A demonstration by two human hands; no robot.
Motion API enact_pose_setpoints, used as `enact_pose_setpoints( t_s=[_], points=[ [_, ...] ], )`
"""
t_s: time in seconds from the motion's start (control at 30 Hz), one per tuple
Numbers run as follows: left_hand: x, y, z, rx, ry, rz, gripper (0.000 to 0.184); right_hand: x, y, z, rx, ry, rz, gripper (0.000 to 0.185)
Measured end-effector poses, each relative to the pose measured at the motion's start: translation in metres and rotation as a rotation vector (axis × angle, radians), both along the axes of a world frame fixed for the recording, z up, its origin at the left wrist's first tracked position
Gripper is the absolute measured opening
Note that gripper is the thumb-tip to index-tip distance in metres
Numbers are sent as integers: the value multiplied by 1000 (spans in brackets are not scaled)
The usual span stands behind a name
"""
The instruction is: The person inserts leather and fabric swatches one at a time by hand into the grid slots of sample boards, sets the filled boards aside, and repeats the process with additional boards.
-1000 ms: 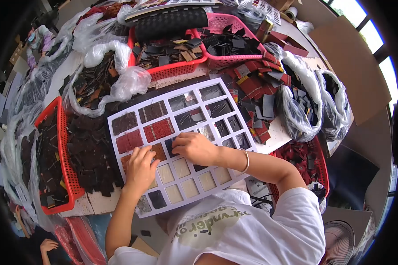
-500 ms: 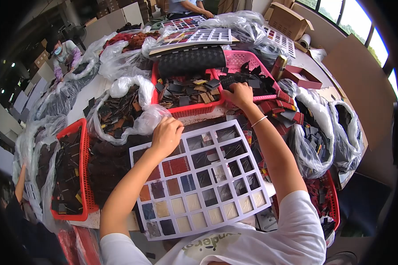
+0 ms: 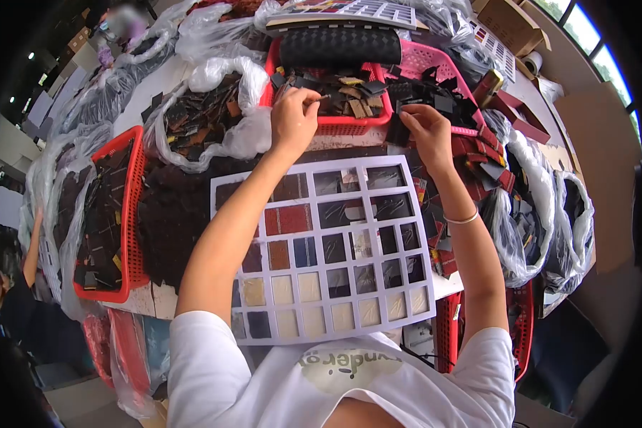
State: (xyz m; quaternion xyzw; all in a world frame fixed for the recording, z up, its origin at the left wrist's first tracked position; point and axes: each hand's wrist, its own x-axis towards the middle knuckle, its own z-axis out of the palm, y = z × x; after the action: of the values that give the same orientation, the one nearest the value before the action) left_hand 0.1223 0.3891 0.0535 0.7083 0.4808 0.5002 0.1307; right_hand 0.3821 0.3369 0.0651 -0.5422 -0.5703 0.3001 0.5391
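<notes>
Fingers of the right hand (image 3: 429, 135) pinch 1 dark swatch (image 3: 398, 131) beside 1 pink basket (image 3: 424, 57), thumb drawn in against fingertips. Thin-looking, the piece should prove light and fairly stiff, best taken by its edges. At the middle of 3 red baskets (image 3: 349, 128), the left hand (image 3: 294, 120) curls its fingers; whether they grip anything, this onlooker cannot tell. Nearer the worker lies 1 sample board (image 3: 319, 246); beyond, 1 black roll (image 3: 341, 48).
</notes>
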Motion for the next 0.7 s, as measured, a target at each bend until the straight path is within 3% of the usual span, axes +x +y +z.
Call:
enact_pose_setpoints(
  t_s=[0.1,0.23,0.43,0.53,0.57,0.7],
  points=[
    [-35,-90,20,2,-97,-129,13,-30,-66,-5,-283,108,374,14],
    [-85,-219,2,84,98,-65,21,-78,-150,-18,-550,108,685,10],
    [-106,-316,-39,53,263,-21,22,-133,-199,-45,-416,-69,636,12],
    [-106,-327,-53,20,327,-78,24,-143,-206,-51,-5,-496,539,15],
    [-106,-329,-50,3,348,-94,25,-143,-208,-51,118,-606,501,22],
    [-114,-340,-40,-84,350,-95,31,-131,-219,-42,148,-698,578,37]
  ],
)
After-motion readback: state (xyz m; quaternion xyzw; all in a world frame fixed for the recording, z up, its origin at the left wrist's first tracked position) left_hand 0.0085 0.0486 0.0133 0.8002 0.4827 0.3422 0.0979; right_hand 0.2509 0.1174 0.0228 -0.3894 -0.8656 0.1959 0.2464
